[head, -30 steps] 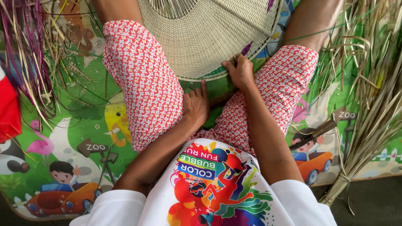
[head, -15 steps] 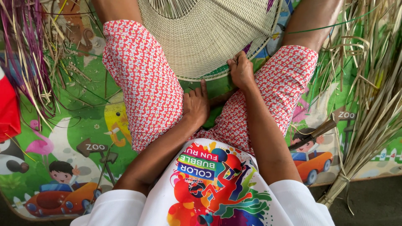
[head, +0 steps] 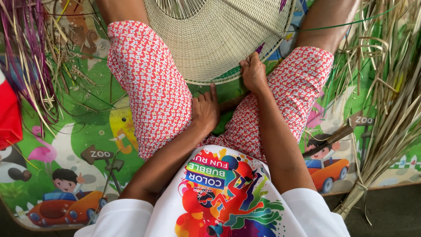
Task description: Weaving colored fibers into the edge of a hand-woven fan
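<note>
Straw-coloured woven disc (head: 219, 39) lies between the person's spread legs, near edge on the mat just ahead of the lap, so the rim is within reach of both hands without leaning.

Right hand (head: 253, 72) sits on the disc's near-right rim, fingers curled shut, pinching the weave edge; can't tell which strand is in the pinch. Looks like it's holding the edge steady at the working point.

Left hand (head: 206, 109) rests flat beside the left thigh (head: 151, 83), fingers extended and loose, gripping nothing, fingertips just short of the rim. Probably bracing.

Supply is staged on both sides: purple-dyed strips (head: 22, 48) to the left, a tied bundle of dry straw (head: 386, 131) to the right. Knife (head: 329, 140) lies on the play mat (head: 87, 131) just outside the right thigh.
</note>
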